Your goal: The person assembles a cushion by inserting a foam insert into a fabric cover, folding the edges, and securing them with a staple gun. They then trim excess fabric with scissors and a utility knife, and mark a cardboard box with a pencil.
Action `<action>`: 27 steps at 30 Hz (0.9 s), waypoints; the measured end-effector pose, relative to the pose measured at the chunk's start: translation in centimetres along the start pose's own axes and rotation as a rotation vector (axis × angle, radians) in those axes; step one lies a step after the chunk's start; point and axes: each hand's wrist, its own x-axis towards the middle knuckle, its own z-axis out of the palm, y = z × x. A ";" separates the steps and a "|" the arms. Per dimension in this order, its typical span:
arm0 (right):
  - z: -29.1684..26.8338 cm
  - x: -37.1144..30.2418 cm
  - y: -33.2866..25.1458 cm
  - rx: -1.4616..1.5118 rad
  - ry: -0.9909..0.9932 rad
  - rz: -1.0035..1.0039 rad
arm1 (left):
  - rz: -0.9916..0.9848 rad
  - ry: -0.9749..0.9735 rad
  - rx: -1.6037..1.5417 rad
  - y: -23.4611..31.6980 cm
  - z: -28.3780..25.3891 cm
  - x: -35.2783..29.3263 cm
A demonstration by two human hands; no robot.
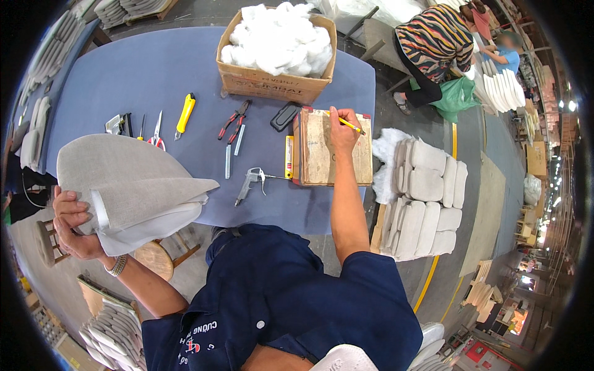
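Observation:
At the left edge of the table, my left hand (77, 226) is closed on the rim of a grey fabric cushion cover (124, 164). White lining shows along the cover's open lower side, and its pointed end lies to the right. My right hand (344, 131) pinches a yellow pencil (351, 125) over the top of a worn tan box (322, 157) with red corners. The pencil points right and slightly down; whether its tip touches the box, I cannot tell. Against the box's left side stands a yellow tape-like strip or level (289, 157).
On the blue-grey table (148, 62) lie a yellow utility knife (185, 116), scissors (157, 133), red-handled pliers (235, 120), a black case (285, 116) and an air blow gun (250, 183). A carton (272, 85) of white stuffing stands behind. Stacked grey cushions (427, 185) are at right; a person (433, 43) bends beyond.

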 end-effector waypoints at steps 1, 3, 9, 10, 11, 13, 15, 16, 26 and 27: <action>0.0 0.0 -0.1 -0.011 0.003 -0.002 | 0.002 -0.001 0.004 0.0 0.1 0.0; 0.0 0.0 -0.4 -0.014 0.000 -0.007 | 0.009 -0.004 0.001 0.0 0.0 0.0; -0.1 0.0 -0.6 -0.038 -0.024 -0.006 | 0.006 -0.004 -0.014 -0.2 -0.1 0.0; -0.1 0.0 -0.6 -0.034 -0.023 -0.005 | -0.003 -0.002 -0.015 -0.2 -0.2 0.0; -0.1 0.0 -0.6 -0.031 -0.022 -0.003 | -0.012 0.001 -0.015 -0.2 -0.2 0.0; 0.0 -0.1 -0.8 -0.034 0.013 -0.003 | -0.022 0.016 -0.025 -0.2 -0.1 -0.1; 0.1 -0.2 -1.1 -0.038 0.037 0.001 | -0.031 0.026 -0.033 -0.2 -0.1 -0.2; 0.1 -0.2 -1.1 -0.041 0.045 0.006 | -0.035 0.028 -0.037 -0.2 -0.1 -0.2; 0.0 -0.3 -1.4 -0.101 -0.010 -0.036 | -0.029 0.008 -0.034 -0.3 -0.2 -0.1; 0.1 -0.3 -1.5 -0.106 -0.008 -0.031 | -0.026 0.007 -0.034 -0.5 -0.4 -0.2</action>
